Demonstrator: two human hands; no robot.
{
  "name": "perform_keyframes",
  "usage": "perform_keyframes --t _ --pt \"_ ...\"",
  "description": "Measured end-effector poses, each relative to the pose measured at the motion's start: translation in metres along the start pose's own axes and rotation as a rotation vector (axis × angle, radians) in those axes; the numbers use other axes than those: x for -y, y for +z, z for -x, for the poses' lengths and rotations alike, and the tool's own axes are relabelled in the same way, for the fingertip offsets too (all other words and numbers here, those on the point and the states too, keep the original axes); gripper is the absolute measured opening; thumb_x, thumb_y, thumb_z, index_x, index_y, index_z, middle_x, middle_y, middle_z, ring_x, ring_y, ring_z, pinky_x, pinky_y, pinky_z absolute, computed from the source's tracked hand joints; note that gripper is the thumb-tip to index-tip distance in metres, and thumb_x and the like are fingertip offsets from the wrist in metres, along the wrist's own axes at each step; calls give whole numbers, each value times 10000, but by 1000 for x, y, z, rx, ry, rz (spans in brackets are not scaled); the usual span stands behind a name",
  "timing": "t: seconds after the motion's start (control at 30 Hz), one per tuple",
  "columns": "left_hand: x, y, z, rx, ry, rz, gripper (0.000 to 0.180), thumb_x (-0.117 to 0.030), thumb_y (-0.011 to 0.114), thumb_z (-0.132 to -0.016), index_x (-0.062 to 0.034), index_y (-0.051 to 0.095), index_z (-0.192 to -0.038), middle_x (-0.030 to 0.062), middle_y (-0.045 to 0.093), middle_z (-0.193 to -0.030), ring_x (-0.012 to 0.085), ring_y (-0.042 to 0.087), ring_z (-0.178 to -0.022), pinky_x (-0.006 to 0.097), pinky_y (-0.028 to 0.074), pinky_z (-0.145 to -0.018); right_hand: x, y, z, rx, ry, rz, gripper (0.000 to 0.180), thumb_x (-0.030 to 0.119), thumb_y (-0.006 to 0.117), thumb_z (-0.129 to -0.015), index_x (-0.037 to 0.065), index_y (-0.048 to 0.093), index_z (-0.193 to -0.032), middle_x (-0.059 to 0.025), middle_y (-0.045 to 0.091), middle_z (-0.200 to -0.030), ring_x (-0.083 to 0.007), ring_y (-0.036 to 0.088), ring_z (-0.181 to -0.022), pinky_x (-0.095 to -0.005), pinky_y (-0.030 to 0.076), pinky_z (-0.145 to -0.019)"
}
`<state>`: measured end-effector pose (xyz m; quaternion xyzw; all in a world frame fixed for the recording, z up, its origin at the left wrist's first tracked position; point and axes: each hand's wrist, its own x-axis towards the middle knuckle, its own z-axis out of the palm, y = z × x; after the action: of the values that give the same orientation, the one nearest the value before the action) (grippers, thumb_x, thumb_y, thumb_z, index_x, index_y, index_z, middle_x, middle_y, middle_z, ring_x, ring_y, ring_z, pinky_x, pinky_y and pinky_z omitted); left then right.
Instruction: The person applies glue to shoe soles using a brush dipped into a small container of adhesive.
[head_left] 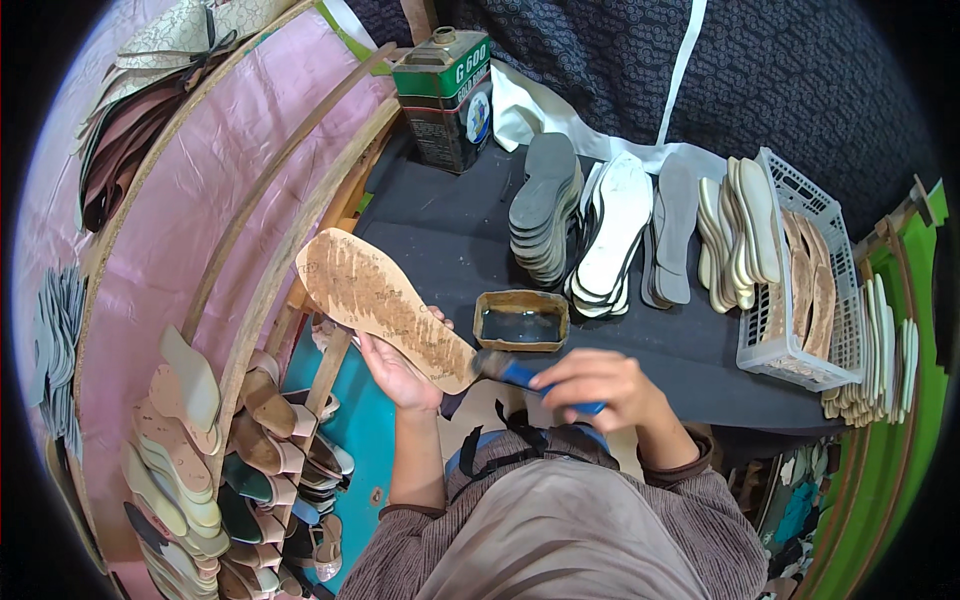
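My left hand (398,372) holds a tan shoe insole (375,295) from below, its fingers closed round the edge near the narrow end. Darker brown, wet-looking streaks cover much of the insole's upper face. In my right hand (605,388) is a brush (518,374) with a blue handle, gripped between thumb and fingers. The brush's dark head meets or nearly meets the insole's narrow end; whether it touches is hard to tell. Just beyond my hands, a small rectangular tub (521,322) with brown-stained rims stands on the dark table and contains a dark, shiny liquid.
Stacks of grey soles (545,210), white soles (612,225) and cream soles (750,225) stand across the table. A white plastic basket (800,365) holds brown insoles at right. A green and black metal can (443,100) stands at the back left. Shoes (262,440) fill the left rack.
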<state>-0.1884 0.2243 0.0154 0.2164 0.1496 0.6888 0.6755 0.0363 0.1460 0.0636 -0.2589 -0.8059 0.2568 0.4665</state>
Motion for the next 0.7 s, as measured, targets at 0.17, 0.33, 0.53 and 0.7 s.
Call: perform_keyframes --t 0.17,0.33,0.53,0.7 --pt "5 -2 0 7 -30 37 555 -521 229 -941 -98 419 -1245 145 569 -929 287 560 -819 419 477 -713 -4 -7 4 -311 175 146 229 -56 612 -602 14 638 -818 -133 657 -906 -263 633 -776 -323 509 -686" --pt "10 -1 1 20 -48 50 539 -509 218 -946 -115 418 -1253 138 570 -945 286 562 -830 422 483 -713 -39 13 13 -175 278 169 225 -44 619 -687 22 623 -902 -117 651 -952 -282 626 -871 -324 499 -769" --pt "18 3 1 19 -68 46 513 -491 230 -956 -127 470 -1224 92 579 -971 284 554 -847 436 479 -715 -52 17 23 -8 321 184 263 -40 582 -712 64 630 -949 -123 580 -1118 -307 552 -1006 -372 449 -874" --pt "27 14 3 33 -54 10 524 -505 225 -953 -128 456 -1235 105 575 -974 285 550 -844 425 473 -724 -43 2 26 -41 317 327 443 -91 531 -620 85 612 -1018 -130 548 -1132 -329 522 -1042 -384 429 -897"
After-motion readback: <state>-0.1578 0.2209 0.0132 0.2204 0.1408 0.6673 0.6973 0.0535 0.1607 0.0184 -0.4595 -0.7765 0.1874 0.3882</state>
